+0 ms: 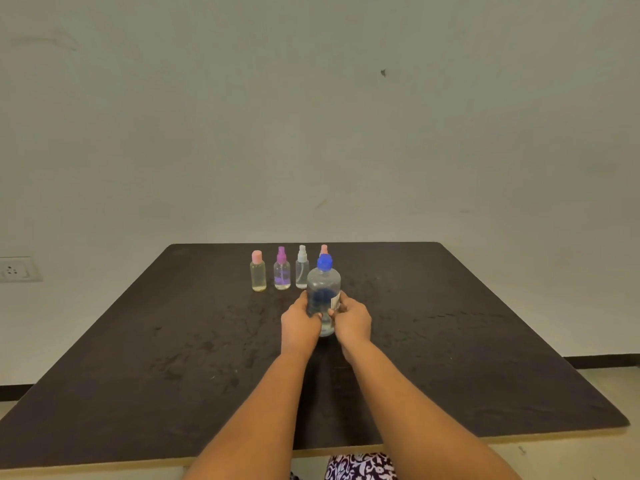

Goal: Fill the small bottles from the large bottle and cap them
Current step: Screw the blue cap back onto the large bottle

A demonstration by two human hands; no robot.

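A large clear bottle (323,285) with a blue cap stands upright on the dark table (173,358). My left hand (299,322) and my right hand (351,320) both grip its lower body from either side. Behind it stands a row of small bottles: a yellowish one with a pink cap (258,271), one with a purple spray top (282,270), a clear one with a white spray top (302,266), and one with a pink top (324,249), mostly hidden behind the large bottle.
A pale wall rises behind the table's far edge. A wall socket (15,270) sits at the far left. Patterned cloth (360,467) shows below the table's near edge.
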